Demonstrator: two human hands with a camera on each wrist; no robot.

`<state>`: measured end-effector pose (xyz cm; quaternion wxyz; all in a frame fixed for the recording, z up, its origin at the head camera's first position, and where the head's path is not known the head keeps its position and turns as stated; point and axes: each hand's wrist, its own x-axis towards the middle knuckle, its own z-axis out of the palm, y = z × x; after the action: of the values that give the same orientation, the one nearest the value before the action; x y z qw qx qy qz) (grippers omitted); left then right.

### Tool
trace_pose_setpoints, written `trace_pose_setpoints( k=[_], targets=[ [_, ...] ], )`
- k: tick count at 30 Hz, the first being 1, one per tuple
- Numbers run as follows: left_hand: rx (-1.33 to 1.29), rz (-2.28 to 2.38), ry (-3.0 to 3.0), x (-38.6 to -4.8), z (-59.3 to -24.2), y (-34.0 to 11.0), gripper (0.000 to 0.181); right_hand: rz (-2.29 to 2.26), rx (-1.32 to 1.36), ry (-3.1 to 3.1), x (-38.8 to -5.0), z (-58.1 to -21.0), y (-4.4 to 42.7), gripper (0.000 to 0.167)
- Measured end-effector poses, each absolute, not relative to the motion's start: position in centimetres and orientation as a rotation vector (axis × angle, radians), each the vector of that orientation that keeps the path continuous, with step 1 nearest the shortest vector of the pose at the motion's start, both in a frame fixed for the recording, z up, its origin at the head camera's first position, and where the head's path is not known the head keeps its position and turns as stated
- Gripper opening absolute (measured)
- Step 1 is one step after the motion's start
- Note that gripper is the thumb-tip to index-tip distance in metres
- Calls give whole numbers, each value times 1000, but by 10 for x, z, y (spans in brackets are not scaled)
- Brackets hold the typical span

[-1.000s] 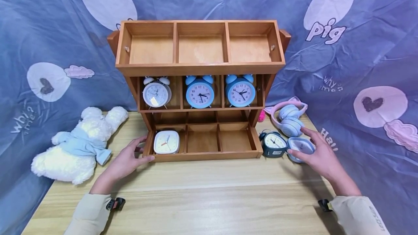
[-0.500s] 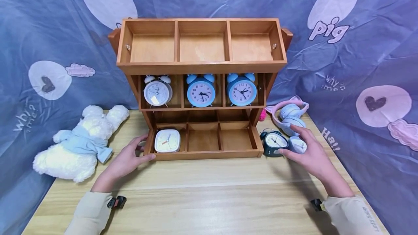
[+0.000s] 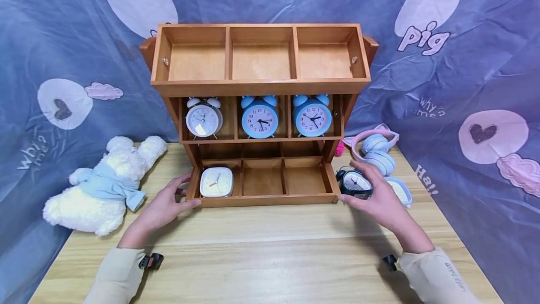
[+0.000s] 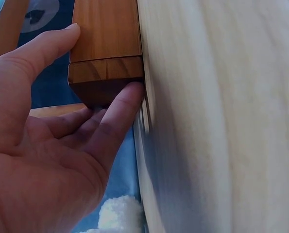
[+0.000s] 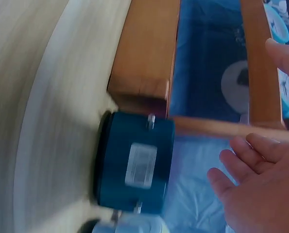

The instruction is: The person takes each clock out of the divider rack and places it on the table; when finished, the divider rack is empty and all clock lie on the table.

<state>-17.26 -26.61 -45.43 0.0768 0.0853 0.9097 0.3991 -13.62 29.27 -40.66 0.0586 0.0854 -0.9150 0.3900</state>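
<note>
A wooden tiered shelf (image 3: 259, 89) stands on the table. My left hand (image 3: 162, 208) grips its lower left front corner; in the left wrist view the thumb rests against the wood (image 4: 108, 31) and the fingers lie at the end face. Over by the right front corner, my right hand (image 3: 381, 208) hovers with fingers spread, holding nothing. A dark green alarm clock (image 3: 354, 183) sits between that hand and the shelf, its back with a label showing in the right wrist view. The bottom tier's left compartment holds a white square clock (image 3: 216, 181).
The middle tier bears a white twin-bell clock (image 3: 203, 120) and two blue ones (image 3: 259, 120). Right of the shelf lie pink-and-blue headphones (image 3: 379, 159) and a blue-rimmed clock (image 3: 398, 190), partly hidden. A white plush toy (image 3: 99, 203) lies on the left. Blue fabric hangs behind.
My right hand has moved left, from beside the blue-rimmed clock across the dark green clock to the shelf's right front corner. The left hand has stayed at its corner.
</note>
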Motion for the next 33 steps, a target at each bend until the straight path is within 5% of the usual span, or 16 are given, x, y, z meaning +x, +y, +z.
trace_pose_setpoints(
  k=[33],
  targets=[
    [314, 1214, 2715, -175, -454, -277, 87, 1329, 517, -2815, -153, -429, 191, 94]
  ],
)
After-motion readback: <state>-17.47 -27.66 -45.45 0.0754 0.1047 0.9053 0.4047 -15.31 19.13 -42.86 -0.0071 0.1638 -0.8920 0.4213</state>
